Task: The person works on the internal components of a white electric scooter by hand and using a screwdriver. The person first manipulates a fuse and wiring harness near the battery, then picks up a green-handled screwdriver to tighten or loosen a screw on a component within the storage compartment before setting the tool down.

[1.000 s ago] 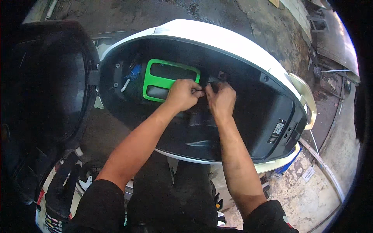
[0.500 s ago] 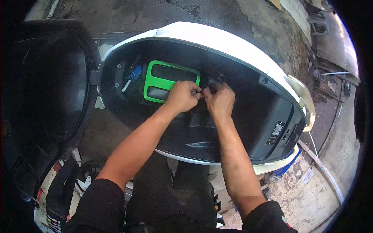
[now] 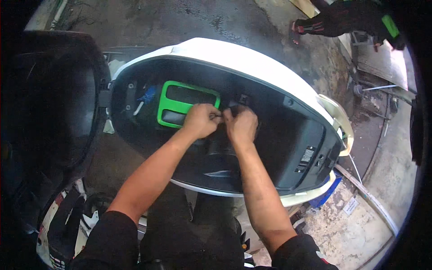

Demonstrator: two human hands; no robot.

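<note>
My left hand (image 3: 201, 121) and my right hand (image 3: 241, 126) meet over the black inside of a white-rimmed scooter storage compartment (image 3: 292, 144), both with fingers pinched around a small dark piece too hidden to name. A green plastic frame (image 3: 189, 87) with two openings lies just beside and behind my left hand. Farther left in the compartment are a blue item (image 3: 147, 94) and a white stick-like piece (image 3: 138, 108). A dark bracket with bolts (image 3: 129, 94) sits at the compartment's left end. On the left, the hinged black seat (image 3: 54, 108) stands open.
At the top right a person (image 3: 342, 22) in dark clothing with a green patch is on the wet floor (image 3: 216, 18). Pipes (image 3: 369, 193) run along the right, near a blue object (image 3: 324, 195) under the compartment's edge.
The person at top right has come into view. The compartment and my hands sit lower and more leftward in the picture; my fingers remain pinched together at about the same spot in the compartment.
</note>
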